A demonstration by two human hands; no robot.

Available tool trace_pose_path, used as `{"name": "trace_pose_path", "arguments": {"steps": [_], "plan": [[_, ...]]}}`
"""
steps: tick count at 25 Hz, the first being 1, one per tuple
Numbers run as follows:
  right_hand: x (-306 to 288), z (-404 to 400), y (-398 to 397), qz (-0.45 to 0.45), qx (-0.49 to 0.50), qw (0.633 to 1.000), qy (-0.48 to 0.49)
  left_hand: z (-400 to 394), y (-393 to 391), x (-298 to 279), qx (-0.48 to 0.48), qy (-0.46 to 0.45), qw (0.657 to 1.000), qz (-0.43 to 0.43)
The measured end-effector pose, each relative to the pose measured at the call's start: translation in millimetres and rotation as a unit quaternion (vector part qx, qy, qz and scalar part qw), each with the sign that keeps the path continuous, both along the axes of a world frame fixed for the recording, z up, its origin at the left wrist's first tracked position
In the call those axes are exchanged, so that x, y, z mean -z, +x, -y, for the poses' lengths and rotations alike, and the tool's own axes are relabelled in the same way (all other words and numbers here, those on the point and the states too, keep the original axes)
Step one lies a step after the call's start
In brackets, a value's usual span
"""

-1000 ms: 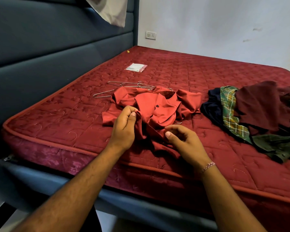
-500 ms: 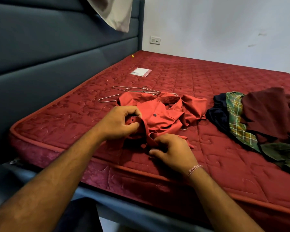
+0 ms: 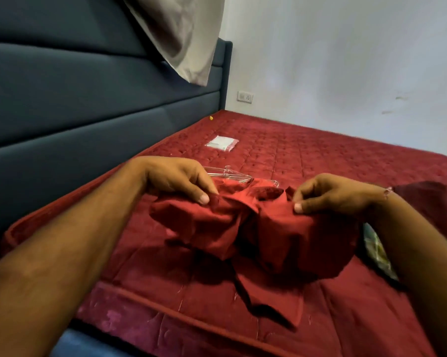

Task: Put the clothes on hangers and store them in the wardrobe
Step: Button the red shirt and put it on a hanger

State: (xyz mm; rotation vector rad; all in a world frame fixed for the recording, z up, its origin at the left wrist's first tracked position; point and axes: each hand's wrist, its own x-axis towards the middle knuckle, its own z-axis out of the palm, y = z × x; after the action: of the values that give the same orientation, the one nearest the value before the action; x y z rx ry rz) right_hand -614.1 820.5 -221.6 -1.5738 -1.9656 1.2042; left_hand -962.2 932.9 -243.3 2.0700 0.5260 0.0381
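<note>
A red shirt (image 3: 263, 238) hangs bunched in the air above the red mattress (image 3: 320, 163), held by both hands. My left hand (image 3: 176, 179) pinches its upper left edge between thumb and fingers. My right hand (image 3: 330, 194) pinches the upper right edge the same way. The shirt's lower part droops toward the mattress. Several wire hangers (image 3: 230, 175) lie on the mattress just behind my left hand, partly hidden by it and by the shirt.
A pile of other clothes (image 3: 428, 202) peeks out behind my right forearm, with a green checked piece (image 3: 377, 251) below it. A small clear packet (image 3: 221, 144) lies farther back. A dark padded headboard (image 3: 88, 99) rises on the left, a beige cloth (image 3: 183, 34) draped over it.
Both hands have lifted the red shirt off the mattress and spread apart along its top edge. The view has tilted up and come closer.
</note>
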Motion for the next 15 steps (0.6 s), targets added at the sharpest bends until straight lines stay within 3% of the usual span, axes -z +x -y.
{"name": "trace_pose_path", "arguments": {"steps": [1, 2, 3, 4, 6, 7, 8, 9, 10, 12, 14, 15], "plan": [[-14, -14, 7, 0.082, 0.013, 0.997, 0.000, -17, 20, -11, -0.018, 0.035, 0.999, -0.021], [-28, -31, 10, 0.178, 0.063, 0.980, 0.063, -33, 44, -26, -0.075, 0.128, 0.989, -0.020], [-43, -50, 11, 0.261, 0.155, 0.935, 0.185, -49, 68, -45, -0.187, 0.266, 0.945, 0.025], [-62, -67, 11, 0.290, 0.274, 0.852, 0.339, -57, 86, -68, -0.302, 0.393, 0.860, 0.124], [-100, -83, 0, 0.221, 0.407, 0.665, 0.586, -54, 123, -119, -0.426, 0.506, 0.665, 0.346], [-115, -84, -5, 0.187, 0.396, 0.609, 0.662, -48, 141, -135, -0.420, 0.536, 0.613, 0.400], [-120, -83, -7, 0.174, 0.370, 0.587, 0.699, -40, 153, -141, -0.406, 0.554, 0.595, 0.418], [-113, -82, -9, 0.179, 0.340, 0.593, 0.708, -31, 158, -133, -0.397, 0.563, 0.598, 0.409], [-95, -80, -10, 0.182, 0.311, 0.615, 0.701, -22, 158, -108, -0.389, 0.556, 0.622, 0.390], [-30, -71, -15, 0.207, 0.295, 0.721, 0.591, -4, 148, -25, -0.409, 0.491, 0.683, 0.353], [58, -53, -28, 0.239, 0.295, 0.839, 0.390, 24, 133, 73, -0.485, 0.357, 0.733, 0.315], [100, -40, -37, 0.219, 0.295, 0.878, 0.306, 37, 127, 115, -0.531, 0.279, 0.746, 0.291]]}}
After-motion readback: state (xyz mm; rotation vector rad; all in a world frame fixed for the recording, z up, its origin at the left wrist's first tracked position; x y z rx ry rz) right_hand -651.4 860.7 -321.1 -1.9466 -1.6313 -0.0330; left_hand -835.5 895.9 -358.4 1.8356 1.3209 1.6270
